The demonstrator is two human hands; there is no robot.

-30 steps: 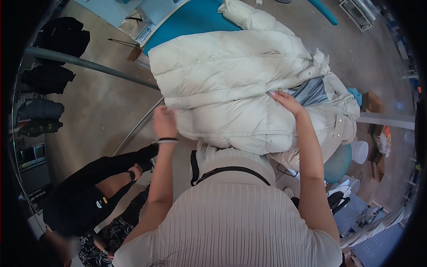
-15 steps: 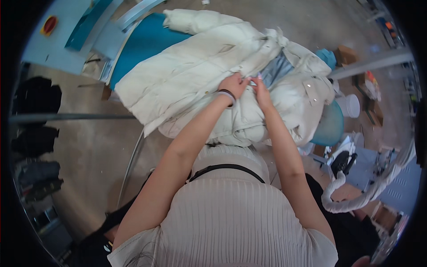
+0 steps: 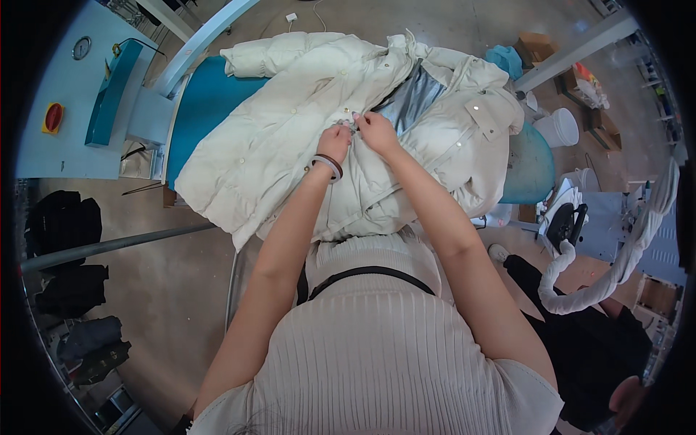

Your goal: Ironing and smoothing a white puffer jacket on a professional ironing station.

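Note:
A cream-white quilted puffer coat [image 3: 261, 138] lies spread across a teal padded pressing board [image 3: 206, 109], its front partly open on a shiny grey lining [image 3: 413, 98]. Both my hands meet at the front edge, beside a metal snap. My left hand [image 3: 335, 141], with bands around the wrist, is closed on the edge, fingertips pinched together. My right hand [image 3: 377, 132] pinches the same edge just to its right, fingers curled. What lies exactly between the fingertips is too small to make out.
A pale blue machine panel with a red knob [image 3: 54, 117] stands at the left. Dark garments [image 3: 65, 225] hang along the left side beside a metal rail [image 3: 145, 239]. On the right are a steam iron [image 3: 564, 225], a wrapped hose [image 3: 616, 275], white buckets [image 3: 557, 128] and a person in black [image 3: 594, 341].
The view has shifted, so the coat and board appear farther left. My right hand has turned inward and moved slightly up along the edge; both hands stay on the coat front.

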